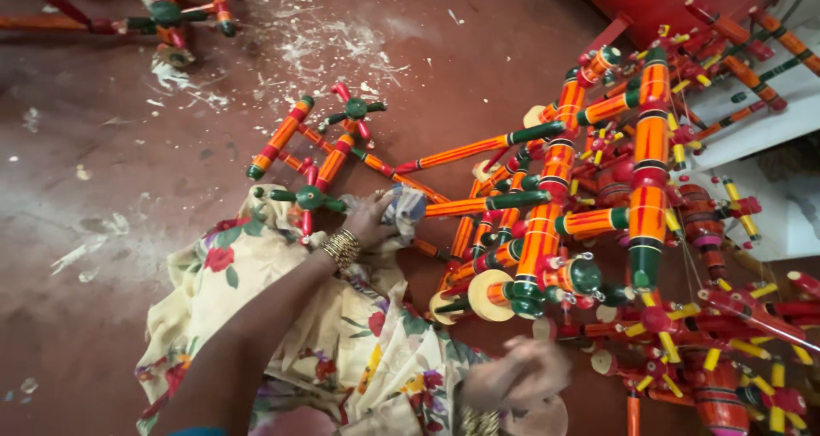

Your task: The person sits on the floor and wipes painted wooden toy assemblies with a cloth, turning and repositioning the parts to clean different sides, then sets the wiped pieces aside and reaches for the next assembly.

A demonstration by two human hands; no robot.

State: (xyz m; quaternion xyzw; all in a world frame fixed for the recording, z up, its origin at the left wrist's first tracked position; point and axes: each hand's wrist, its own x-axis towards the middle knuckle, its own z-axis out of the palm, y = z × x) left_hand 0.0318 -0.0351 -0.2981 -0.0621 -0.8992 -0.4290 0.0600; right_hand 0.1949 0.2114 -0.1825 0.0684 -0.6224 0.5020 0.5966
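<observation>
Head view: left hand (pixel 369 218) grip closed on cloth (pixel 403 205); orange rod (pixel 474 205) lies crosswise; right hand (pixel 517 374) blurred.

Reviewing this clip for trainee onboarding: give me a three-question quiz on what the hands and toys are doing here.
1. True or false: the left hand grips a crumpled cloth.
2. What is stacked at the right?
A. Metal pots
B. Orange painted wooden toy frames
C. Books
3. Which hand looks motion-blurred?

Key:
1. True
2. B
3. The right hand, low over the floral fabric.
</observation>
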